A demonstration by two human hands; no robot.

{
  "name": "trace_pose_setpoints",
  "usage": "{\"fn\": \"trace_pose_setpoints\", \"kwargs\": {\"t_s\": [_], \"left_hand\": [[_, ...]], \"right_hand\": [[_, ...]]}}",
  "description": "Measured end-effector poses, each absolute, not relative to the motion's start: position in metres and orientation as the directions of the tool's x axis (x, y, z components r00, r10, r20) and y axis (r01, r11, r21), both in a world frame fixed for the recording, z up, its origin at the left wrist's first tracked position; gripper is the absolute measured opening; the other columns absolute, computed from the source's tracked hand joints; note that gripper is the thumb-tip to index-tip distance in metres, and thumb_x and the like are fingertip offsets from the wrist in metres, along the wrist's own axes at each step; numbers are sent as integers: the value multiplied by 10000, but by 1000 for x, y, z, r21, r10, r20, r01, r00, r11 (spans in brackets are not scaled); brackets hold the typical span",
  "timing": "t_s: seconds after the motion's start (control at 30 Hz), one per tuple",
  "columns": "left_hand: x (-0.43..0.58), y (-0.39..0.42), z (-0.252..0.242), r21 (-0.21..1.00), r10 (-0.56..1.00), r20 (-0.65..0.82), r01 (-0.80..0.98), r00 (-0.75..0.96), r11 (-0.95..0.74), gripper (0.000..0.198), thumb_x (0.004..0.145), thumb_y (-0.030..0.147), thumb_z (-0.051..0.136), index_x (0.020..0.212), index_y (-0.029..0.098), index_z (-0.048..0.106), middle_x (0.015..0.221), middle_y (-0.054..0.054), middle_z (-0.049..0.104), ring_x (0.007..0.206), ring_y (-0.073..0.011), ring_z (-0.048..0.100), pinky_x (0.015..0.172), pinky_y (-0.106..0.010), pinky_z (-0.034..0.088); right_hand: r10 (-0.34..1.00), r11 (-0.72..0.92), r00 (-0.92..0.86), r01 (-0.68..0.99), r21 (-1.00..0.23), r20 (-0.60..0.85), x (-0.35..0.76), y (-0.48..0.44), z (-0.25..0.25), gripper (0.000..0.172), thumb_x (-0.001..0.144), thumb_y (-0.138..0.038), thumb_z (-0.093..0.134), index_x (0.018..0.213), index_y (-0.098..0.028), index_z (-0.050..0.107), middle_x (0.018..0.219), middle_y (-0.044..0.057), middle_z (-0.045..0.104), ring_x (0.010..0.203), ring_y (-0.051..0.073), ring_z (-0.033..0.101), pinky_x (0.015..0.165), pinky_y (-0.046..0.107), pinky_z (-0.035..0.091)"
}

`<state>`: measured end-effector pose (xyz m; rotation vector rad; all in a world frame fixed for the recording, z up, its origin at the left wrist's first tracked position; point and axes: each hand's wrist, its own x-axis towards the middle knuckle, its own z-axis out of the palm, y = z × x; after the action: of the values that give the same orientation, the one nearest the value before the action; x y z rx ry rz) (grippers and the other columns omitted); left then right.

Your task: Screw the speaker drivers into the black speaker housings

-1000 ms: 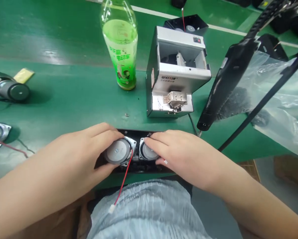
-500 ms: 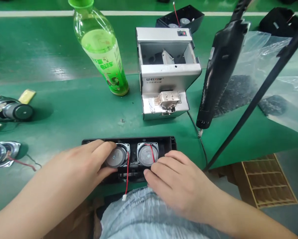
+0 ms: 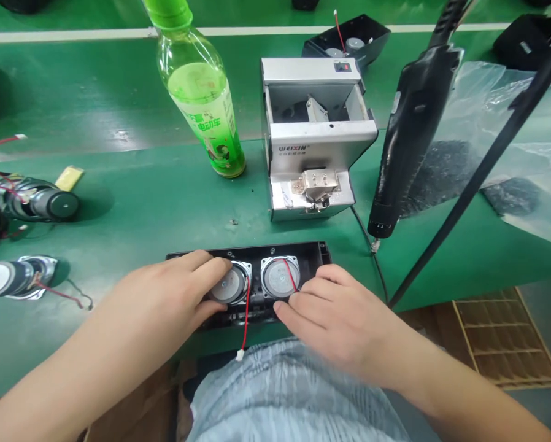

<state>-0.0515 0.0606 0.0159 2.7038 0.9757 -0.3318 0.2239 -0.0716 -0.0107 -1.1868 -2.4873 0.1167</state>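
Your left hand (image 3: 186,291) has thumb and fingers around the round grey metal speaker (image 3: 229,287) inside the long black plastic box (image 3: 310,258); can't tell if your right hand (image 3: 328,313) grips anything. Speaker's probably dense, stiff: hold its rim, spare the thin red wire (image 3: 246,313).

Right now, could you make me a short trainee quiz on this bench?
1. How many speakers show in the front black case?
2. True or false: the bottle stands to the left of the silver machine.
3. What does the left grip touch? (a) the bottle; (b) the left speaker in the front black case; (c) the hanging black tool.

Key: 1. Two. 2. True. 3. b.
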Motion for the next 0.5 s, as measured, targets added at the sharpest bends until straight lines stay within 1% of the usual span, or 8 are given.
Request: {"fn": "trace_pose_setpoints", "kwargs": {"t_s": [0.1,0.23,0.37,0.5], "left_hand": [[-45,57,17,170,618,-304,680,725,-714,156,959,296,653,1111,280,681,1036,-50,796,830,-301,759,688,-422,511],[-37,54,20,171,638,-357,719,683,-674,148,928,344,714,1047,268,670,1001,-54,804,801,-303,760,671,-417,500],[-22,55,20,156,621,-401,718,673,-678,119,928,341,717,1004,265,665,960,-48,793,780,-301,762,652,-412,497],[-8,57,17,144,610,-413,710,676,-689,114,935,338,707,991,262,643,974,-76,796,789,-333,770,647,-434,506]], "right_hand": [[768,633,-563,737,-235,306,227,-68,-8,159,1036,-107,656,1140,-68,770,848,29,696,809,187,538,756,413,385],[775,619,-534,751,-232,339,231,-69,-5,139,1019,-96,667,1094,-64,780,817,43,690,772,196,491,715,400,386],[787,598,-506,766,-236,353,241,-76,-6,142,1010,-86,674,1112,-59,769,881,65,747,827,204,538,750,397,425],[809,564,-470,790,-240,354,250,-79,-10,155,1012,-71,663,1134,-52,757,939,83,773,875,210,562,782,392,450]]}}
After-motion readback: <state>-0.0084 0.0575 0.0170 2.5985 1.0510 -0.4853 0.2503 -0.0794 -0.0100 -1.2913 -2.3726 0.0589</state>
